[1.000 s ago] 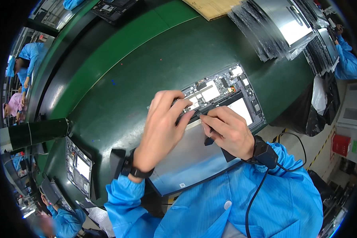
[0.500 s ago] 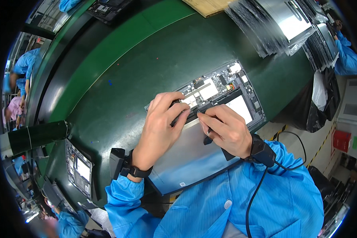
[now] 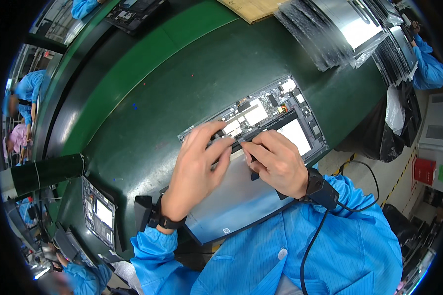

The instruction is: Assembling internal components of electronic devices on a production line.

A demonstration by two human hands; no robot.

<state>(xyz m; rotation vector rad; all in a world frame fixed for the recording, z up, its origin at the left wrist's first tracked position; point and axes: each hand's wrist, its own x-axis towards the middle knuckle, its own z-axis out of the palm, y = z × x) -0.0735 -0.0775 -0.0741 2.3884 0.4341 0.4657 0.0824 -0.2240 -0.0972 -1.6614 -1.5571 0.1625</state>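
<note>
An opened tablet (image 3: 280,110) lies on the dark green mat (image 3: 182,88), its circuit boards and white battery exposed. A grey metal panel (image 3: 236,196) lies under my hands, toward me. My left hand (image 3: 197,169) rests over the tablet's near-left edge, its fingers pinching a small part against the board. My right hand (image 3: 275,160) meets it from the right, fingertips pressed on the same small dark strip at the tablet's lower edge. What exactly sits between the fingertips is hidden. Both wrists wear black straps, the right one with a cable.
A second opened tablet (image 3: 99,216) lies at the left, near a dark roll (image 3: 44,172). Stacks of bagged silver panels (image 3: 349,29) stand at the far right. Other people in blue coats (image 3: 27,88) work at the left and upper right. A green conveyor strip (image 3: 147,54) runs behind.
Both hands stay on the tablet's lower edge; the fingertips have shifted only slightly along it.
</note>
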